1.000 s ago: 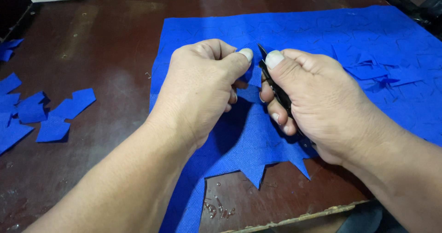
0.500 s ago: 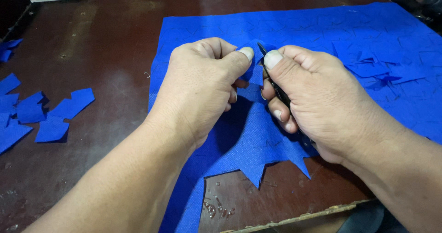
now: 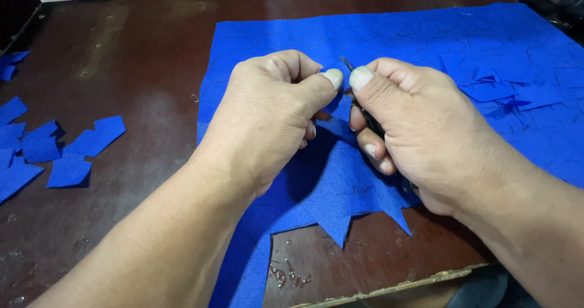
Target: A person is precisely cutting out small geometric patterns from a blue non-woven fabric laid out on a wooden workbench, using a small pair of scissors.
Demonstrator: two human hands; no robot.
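Both hands meet over the middle of a blue woven fabric sheet [image 3: 426, 52] that lies flat on a dark brown table [image 3: 121, 52].

Left hand [image 3: 267, 113]: fingers curled narrow, thumb and forefinger pinching a fold of the fabric just left of the blade.

Right hand [image 3: 420, 131]: closed around a slim black cutting tool [image 3: 365, 104], thumb pressed along its top. Whether it is a knife or small snips I cannot tell; most of it is hidden in the fist.

Tool axis: long axis runs from near-right, inside the palm, to far-left; the tip points away and slightly left, emerging between the two thumbs.

Judgement on technique: the pinch should hold the cloth taut close to the tip, with the left thumb kept off the cutting line, since the thumbs nearly touch.

Near edge of the sheet is already cut into jagged points. Cut blue fabric pieces [image 3: 55, 150] lie well apart on the left of the table. A few water droplets [image 3: 289, 274] sit near the table's front edge.
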